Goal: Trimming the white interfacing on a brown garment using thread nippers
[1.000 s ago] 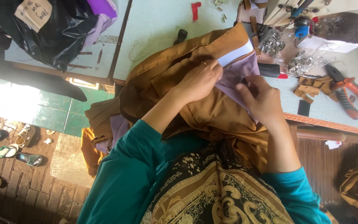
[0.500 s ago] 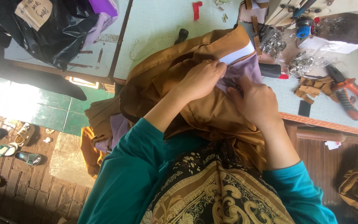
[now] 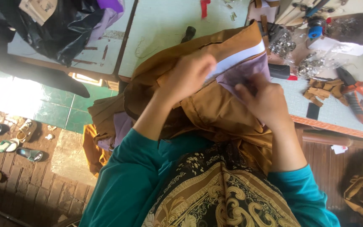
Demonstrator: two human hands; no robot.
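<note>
Since the earlier frame, the left hand point(image 3: 188, 75) has been shifted up and over the folded edge of the brown garment point(image 3: 215, 113), and the right hand point(image 3: 265, 101) has been drawn closer to it. Both hands are seen closed on cloth: the left is pressed flat over the brown fold, the right is pinched on the lilac lining point(image 3: 242, 73) just beside a white band point(image 3: 236, 59). The garment is draped from the table edge point(image 3: 332, 124) into the lap, beneath both hands. The step in hand is judged to be work on the lining at the waistband. A steady hold by the left hand would be required while the right works the seam. Red-handled pliers point(image 3: 360, 98) and brown fabric scraps point(image 3: 318, 92) lie beyond the right hand.
</note>
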